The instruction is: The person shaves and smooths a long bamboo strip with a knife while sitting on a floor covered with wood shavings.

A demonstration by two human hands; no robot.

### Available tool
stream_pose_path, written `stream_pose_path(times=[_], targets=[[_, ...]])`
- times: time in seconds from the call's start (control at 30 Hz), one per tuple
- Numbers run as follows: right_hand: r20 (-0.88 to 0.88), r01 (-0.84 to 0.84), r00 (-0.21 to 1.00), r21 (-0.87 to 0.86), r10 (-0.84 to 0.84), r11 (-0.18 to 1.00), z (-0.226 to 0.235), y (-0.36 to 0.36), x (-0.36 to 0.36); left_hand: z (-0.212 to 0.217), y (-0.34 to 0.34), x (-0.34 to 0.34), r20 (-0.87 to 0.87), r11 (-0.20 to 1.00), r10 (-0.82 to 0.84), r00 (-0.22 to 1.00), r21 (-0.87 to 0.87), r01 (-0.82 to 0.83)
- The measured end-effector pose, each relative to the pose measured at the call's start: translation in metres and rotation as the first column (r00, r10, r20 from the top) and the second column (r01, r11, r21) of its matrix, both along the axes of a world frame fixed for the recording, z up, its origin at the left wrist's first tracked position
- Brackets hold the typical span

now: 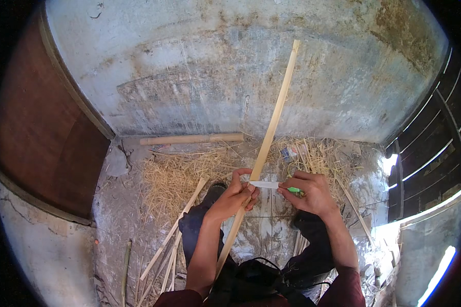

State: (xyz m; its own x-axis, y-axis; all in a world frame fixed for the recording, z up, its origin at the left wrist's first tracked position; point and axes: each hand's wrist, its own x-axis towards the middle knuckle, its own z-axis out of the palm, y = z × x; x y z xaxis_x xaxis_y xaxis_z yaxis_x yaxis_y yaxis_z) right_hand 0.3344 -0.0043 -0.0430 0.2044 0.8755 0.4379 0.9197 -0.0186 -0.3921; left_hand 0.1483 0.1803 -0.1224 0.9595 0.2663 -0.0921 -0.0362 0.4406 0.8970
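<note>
A long pale bamboo strip (275, 115) slants up and away from my lap toward the wall. My left hand (234, 197) is closed around its lower part, fingers wrapped over the edge. In my right hand (311, 192) is a knife (265, 184) with a pale blade and a green handle, gripped between thumb and fingers. The blade lies across the strip, its tip beside my left thumb. Whether its edge bites into the bamboo I cannot tell. The strip's lower end passes down beside my left forearm, where it is partly hidden.
A heap of shavings (176, 174) lies left of centre, another shavings pile (317, 158) to the right. Several cut strips (174, 238) lean by my left leg. A bamboo pole (192, 139) rests along the stained wall (189, 66). A brown door panel (51, 128) stands left, dark slats (425, 148) right.
</note>
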Motion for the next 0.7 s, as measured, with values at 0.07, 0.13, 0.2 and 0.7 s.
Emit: stream_pose_path(times=[0.07, 0.13, 0.2, 0.7], targets=[[0.005, 0.005, 1.0, 0.0, -0.005, 1.0, 0.001, -0.001, 0.0, 0.001, -0.002, 0.001, -0.006, 1.0, 0.013, 1.0, 0.025, -0.012], [0.003, 0.008, 1.0, 0.016, -0.008, 1.0, 0.0, 0.0, 0.0, 0.003, -0.004, 0.001, -0.012, 0.999, 0.026, 1.0, 0.025, -0.026], [-0.015, 0.0, 1.0, 0.017, 0.0, 1.0, 0.001, 0.0, -0.001, 0.003, -0.005, 0.002, -0.016, 0.999, 0.035, 0.999, 0.027, -0.035], [-0.002, 0.039, 0.999, 0.015, -0.039, 0.999, -0.001, 0.002, -0.002, 0.012, -0.012, 0.005, -0.114, 0.991, 0.135, 0.984, 0.013, -0.134]])
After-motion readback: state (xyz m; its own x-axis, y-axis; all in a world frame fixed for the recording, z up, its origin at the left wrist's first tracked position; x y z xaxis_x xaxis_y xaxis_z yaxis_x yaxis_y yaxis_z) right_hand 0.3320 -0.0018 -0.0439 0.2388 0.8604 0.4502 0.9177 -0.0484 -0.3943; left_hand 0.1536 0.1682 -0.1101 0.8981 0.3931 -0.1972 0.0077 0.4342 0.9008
